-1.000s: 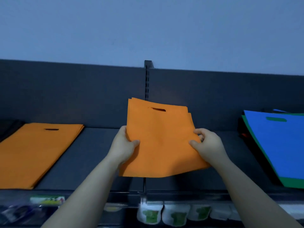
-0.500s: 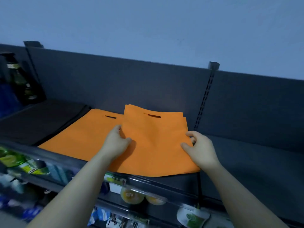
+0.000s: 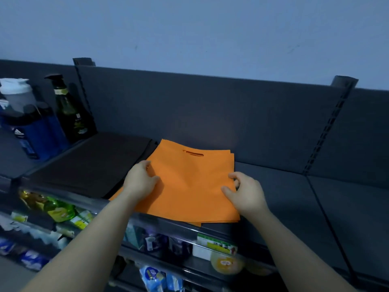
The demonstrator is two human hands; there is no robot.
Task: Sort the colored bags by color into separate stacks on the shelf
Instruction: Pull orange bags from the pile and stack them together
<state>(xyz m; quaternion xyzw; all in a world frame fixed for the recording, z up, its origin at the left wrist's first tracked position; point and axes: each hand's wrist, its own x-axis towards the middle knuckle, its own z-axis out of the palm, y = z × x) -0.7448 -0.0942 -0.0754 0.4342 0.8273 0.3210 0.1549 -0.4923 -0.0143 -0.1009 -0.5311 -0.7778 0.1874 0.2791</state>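
Dim grey metal shelf [image 3: 294, 199] ran under pale wall. Nearest: lower tier of packaged goods [image 3: 226, 263] behind front rail. Left hand [image 3: 140, 182] lay flat on left edge of flat orange fabric bag with cut-out handle [image 3: 193, 186], fingers together, pressing, not gripping. Right hand [image 3: 247, 196] rested on right edge, fingers loosely curled, thumb on top. Bag topped orange stack at shelf front. Beside, left: dark flat bag stack [image 3: 92, 165]. Farther left: dark green bottle [image 3: 69, 114], blue bottles [image 3: 33, 135].
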